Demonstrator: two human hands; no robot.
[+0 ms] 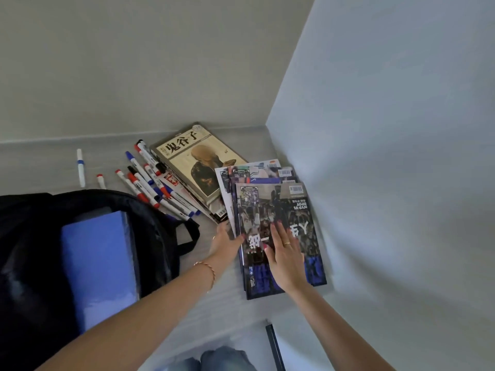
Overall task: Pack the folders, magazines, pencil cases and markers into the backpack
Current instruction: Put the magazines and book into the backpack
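Observation:
A stack of dark magazines lies fanned on the grey surface by the right wall. My right hand lies flat on the top cover with fingers straight. My left hand grips the stack's left edge, fingers tucked under it. At the left stands the open black backpack with a blue folder inside. Several red, blue and black-capped markers lie scattered beyond the backpack.
A pile of tan-covered books lies between the markers and the magazines. Walls close in at the back and right. A single white marker lies apart at the left. A dark edge and my knees show below.

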